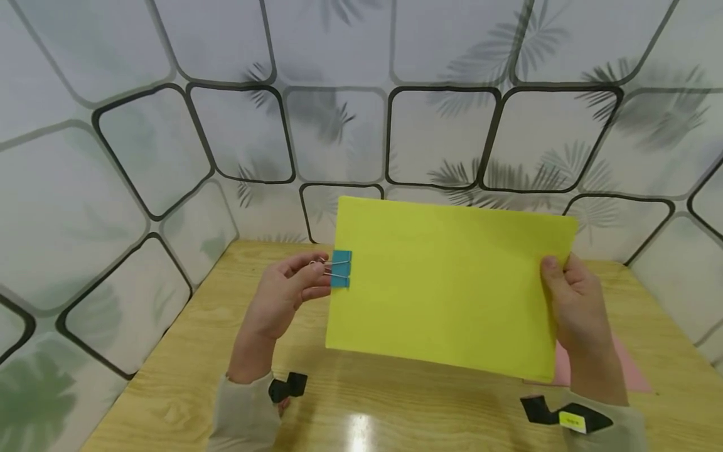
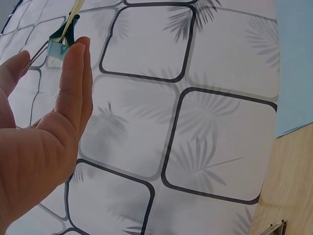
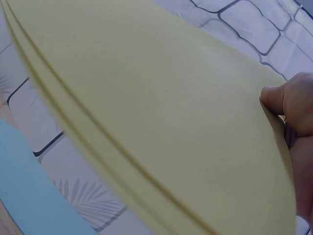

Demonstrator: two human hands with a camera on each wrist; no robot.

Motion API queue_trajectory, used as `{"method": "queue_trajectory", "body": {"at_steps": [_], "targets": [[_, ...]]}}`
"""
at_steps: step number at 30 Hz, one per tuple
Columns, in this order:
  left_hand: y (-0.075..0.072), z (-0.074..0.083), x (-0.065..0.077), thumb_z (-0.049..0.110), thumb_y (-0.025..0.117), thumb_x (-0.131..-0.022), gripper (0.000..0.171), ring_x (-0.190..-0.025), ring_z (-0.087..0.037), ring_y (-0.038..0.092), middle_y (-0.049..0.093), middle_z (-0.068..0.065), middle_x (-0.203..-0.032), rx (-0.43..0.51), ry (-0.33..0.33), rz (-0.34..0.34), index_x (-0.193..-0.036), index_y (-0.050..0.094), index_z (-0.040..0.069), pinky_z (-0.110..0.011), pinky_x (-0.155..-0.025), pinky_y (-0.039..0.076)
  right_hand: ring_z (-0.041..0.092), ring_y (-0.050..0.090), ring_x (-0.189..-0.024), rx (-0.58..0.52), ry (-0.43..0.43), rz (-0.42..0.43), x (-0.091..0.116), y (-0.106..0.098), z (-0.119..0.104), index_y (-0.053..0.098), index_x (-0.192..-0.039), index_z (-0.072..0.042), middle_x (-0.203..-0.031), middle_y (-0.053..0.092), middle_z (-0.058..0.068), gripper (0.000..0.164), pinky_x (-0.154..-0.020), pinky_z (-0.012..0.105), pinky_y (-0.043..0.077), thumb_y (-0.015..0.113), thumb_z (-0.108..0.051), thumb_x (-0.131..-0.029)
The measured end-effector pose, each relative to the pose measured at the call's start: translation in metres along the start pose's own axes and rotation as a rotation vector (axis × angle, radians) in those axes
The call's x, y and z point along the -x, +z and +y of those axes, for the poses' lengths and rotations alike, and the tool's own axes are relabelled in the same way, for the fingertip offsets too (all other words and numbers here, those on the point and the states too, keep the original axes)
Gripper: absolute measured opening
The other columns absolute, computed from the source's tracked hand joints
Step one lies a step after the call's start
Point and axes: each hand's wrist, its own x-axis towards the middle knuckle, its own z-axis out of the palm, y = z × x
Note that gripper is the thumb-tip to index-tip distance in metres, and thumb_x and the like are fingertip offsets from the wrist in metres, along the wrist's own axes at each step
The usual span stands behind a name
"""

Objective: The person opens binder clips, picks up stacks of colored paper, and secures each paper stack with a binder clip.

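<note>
Both hands are occupied: the left hand (image 1: pixel 281 295) pinches the silver wire handles of a blue metal binder clip (image 1: pixel 341 270) between thumb and fingers, and the right hand (image 1: pixel 580 307) grips the far edge of a stack of bright yellow rectangular paper (image 1: pixel 446 282), thumb on the front face. The clip sits over the stack's left edge. The paper is held up above a light wood-grained table (image 1: pixel 186 376), tilted slightly down to the right; the right wrist view shows more than one layer along its edge.

This yellow stack screens the middle of the table from the head camera and covers part of the right hand's fingers. Low on the right lies a pink paper sheet (image 1: pixel 631 370), partly hidden by the stack and the right forearm. Light blue paper (image 2: pixel 296 63) shows in both wrist views, cut off by the frame. At the bottom of the left wrist view, a small metallic object (image 2: pixel 280 228) is too cropped to identify. Beyond the table rises a white backdrop (image 1: pixel 339 132) printed with rounded outlines and grey leaves.
</note>
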Motion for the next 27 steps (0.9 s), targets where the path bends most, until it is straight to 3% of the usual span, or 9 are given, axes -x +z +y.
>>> {"method": "queue_trajectory", "body": {"at_steps": [27], "targets": [[-0.0023, 0.0007, 0.0017, 0.013, 0.055, -0.102, 0.045, -0.091, -0.014, 0.067, 0.064, -0.007, -0.113, -0.032, 0.01, -0.014, -0.137, 0.047, -0.014, -0.029, -0.085, 0.056, 0.012, 0.068, -0.07, 0.009, -0.034, -0.062, 0.0021, 0.0, 0.0003, 0.064, -0.116, -0.005, -0.085, 0.068, 0.003, 0.021, -0.058, 0.023, 0.056, 0.046, -0.007, -0.104]]}}
